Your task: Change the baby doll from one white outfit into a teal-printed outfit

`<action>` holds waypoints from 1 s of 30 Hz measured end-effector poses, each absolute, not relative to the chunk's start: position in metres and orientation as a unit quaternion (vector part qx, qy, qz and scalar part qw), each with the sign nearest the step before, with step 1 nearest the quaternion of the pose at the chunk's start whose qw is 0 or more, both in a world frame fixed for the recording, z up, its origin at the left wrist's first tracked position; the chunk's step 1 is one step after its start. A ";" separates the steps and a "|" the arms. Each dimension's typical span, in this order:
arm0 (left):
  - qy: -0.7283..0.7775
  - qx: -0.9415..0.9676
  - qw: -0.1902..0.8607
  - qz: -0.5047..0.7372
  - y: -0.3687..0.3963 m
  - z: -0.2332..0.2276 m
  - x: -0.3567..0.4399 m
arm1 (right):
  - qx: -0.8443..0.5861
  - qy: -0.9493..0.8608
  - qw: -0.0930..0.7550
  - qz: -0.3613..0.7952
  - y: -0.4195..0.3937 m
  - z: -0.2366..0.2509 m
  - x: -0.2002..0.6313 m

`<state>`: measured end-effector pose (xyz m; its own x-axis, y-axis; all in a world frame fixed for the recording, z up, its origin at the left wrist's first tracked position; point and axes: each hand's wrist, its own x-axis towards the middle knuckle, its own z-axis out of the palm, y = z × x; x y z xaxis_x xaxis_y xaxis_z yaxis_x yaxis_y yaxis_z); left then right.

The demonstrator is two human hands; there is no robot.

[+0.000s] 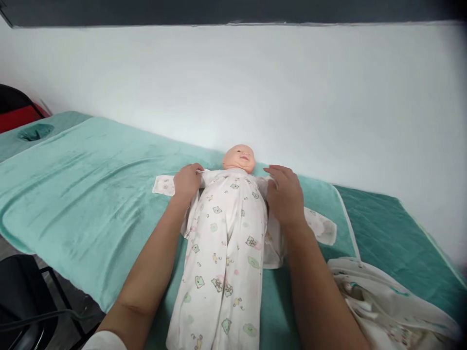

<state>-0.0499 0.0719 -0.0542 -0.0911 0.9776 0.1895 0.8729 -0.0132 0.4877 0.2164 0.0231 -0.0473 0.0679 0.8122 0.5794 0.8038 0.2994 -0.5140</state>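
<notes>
A baby doll (pixel 240 159) lies on its back, its bald head toward the wall. Printed white baby pants (pixel 228 233) with little bears cover it from the chest down, the legs stretching toward me. Under them a white baby shirt spreads out, with one sleeve (pixel 163 184) at the left and another sleeve (pixel 321 226) at the right. My left hand (pixel 188 181) is closed on the shirt at the doll's shoulder on the left. On the other side my right hand (pixel 286 194) rests by the opposite shoulder, fingers apart; its palm side is hidden.
A light green cover (pixel 91 180) lies over the table, with a darker green sheet (pixel 383 228) at the right. White printed cloths (pixel 394 306) lie heaped at the lower right. The wall (pixel 233 87) stands behind. A black chair (pixel 25 296) is at the lower left.
</notes>
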 end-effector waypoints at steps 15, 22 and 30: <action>0.709 0.681 0.072 0.166 0.066 -0.044 -0.047 | -0.531 -0.846 0.029 0.050 0.066 -0.006 0.080; 0.706 0.690 0.078 0.139 0.065 -0.042 -0.051 | -0.514 -0.848 -0.102 0.083 0.083 -0.001 0.054; 0.707 0.671 0.069 0.213 0.057 -0.052 -0.057 | -0.503 -0.855 -0.115 0.051 0.067 0.019 0.072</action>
<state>-0.0570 0.0566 -0.0524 -0.0891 0.9780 0.1886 0.9197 0.0080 0.3925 0.0725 0.0672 0.0195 -0.4671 0.8485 -0.2487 0.8721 0.4886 0.0290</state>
